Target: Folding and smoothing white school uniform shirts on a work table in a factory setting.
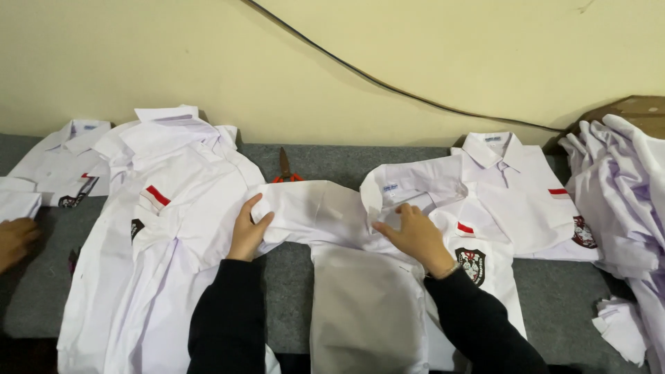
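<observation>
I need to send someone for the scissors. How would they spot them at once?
Start at the grey table, along its far edge against the cream wall. The scissors lie there in the gap between the left shirt pile and the folded shirt. They are the only red-handled, metal thing among white cloth.

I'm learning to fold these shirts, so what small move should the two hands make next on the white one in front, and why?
Probably fold the sleeve inward. The left hand pinches the sleeve end of the white shirt, which still sticks out sideways, while the right hand presses flat near the collar, pinning the body down.
</observation>
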